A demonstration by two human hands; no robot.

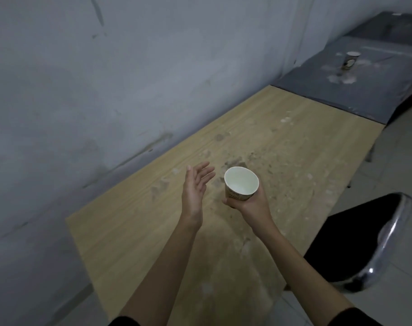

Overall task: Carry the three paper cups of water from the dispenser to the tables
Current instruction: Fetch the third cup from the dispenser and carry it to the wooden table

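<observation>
My right hand (pixel 249 204) grips a white paper cup (pixel 241 183) from below, holding it upright above the middle of a light wooden table (pixel 134 231). The cup's printed side faces me and its inside looks pale; I cannot make out the water level. My left hand (pixel 196 184) hovers just left of the cup, fingers spread, holding nothing and not touching it. A second paper cup (pixel 350 60) stands upright on a dark grey table (pixel 317 90) farther away at the upper right.
A grey stained wall (pixel 106 78) runs along the far side of both tables. A black chair with a chrome frame (pixel 355 241) stands to the right of the wooden table on the tiled floor. Pale stains mark both tabletops.
</observation>
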